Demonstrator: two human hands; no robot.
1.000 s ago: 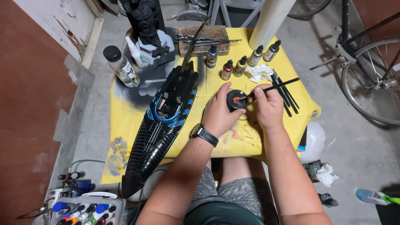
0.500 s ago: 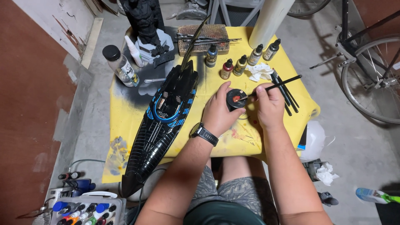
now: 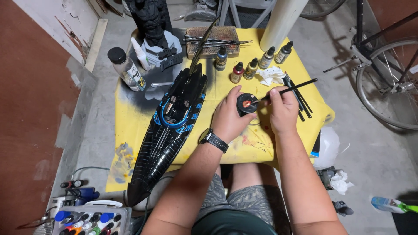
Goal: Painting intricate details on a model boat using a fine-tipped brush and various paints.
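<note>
My left hand (image 3: 229,116), with a black wristwatch, holds a small round black cup (image 3: 247,103) that has orange-red paint inside. My right hand (image 3: 283,109) grips a thin black paintbrush (image 3: 292,88) whose tip dips into that cup. Both hands hover over a small table under a yellow cloth (image 3: 139,117). To the left of my hands lies a long black model boat (image 3: 172,130) with blue trim, its pointed end hanging over the near edge.
Several small paint bottles (image 3: 251,67), a crumpled tissue (image 3: 270,75), spare brushes (image 3: 300,100), a clear bottle (image 3: 126,68) and a dark figure (image 3: 152,21) stand at the table's back. A bicycle wheel (image 3: 387,82) is at right; a box of paint bottles (image 3: 87,219) at lower left.
</note>
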